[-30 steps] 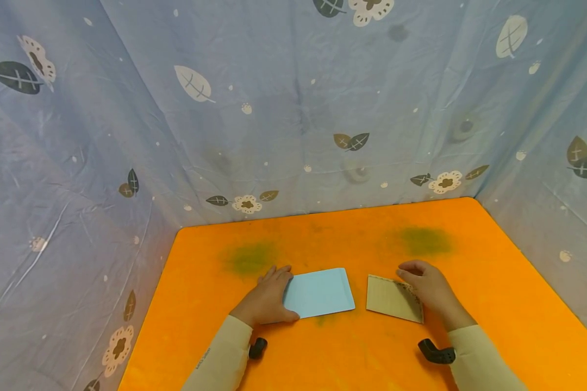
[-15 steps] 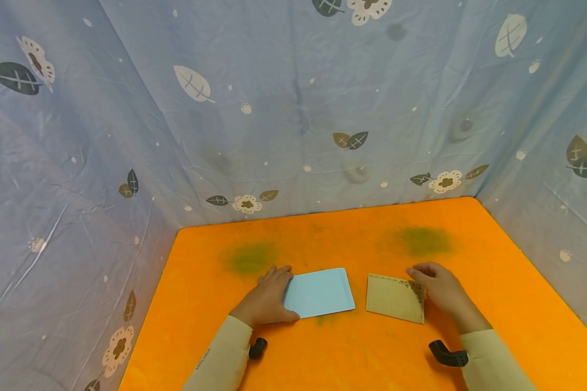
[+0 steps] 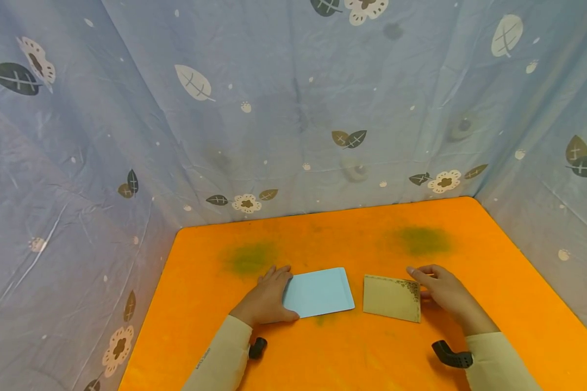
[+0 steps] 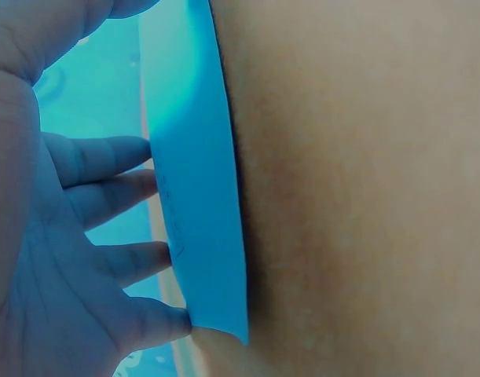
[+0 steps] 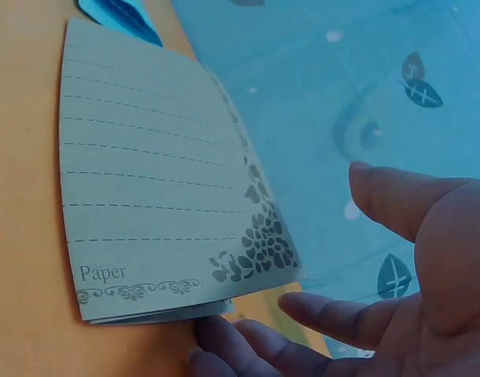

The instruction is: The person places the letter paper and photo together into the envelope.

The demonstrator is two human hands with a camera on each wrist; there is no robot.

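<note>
Envelope (image 3: 320, 292), blue: inside desk's (image 3: 323, 353) left edge; left hand (image 3: 269, 297) spread across its left end, might buckle it if squeezed. Notepaper (image 3: 390, 300), layered: nearer right edge; right hand's (image 3: 442, 293) grip spread, thumb clear, so layers could slide apart if nudged.

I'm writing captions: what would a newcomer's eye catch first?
Probably the bright orange tabletop, low in the head view, against pale-blue, leaf-printed fabric drapes. Near the tabletop's middle, the left hand touches a light-blue rectangular paper piece; to its right, the right hand is at the right edge of a tan rectangular lined paper.
</note>
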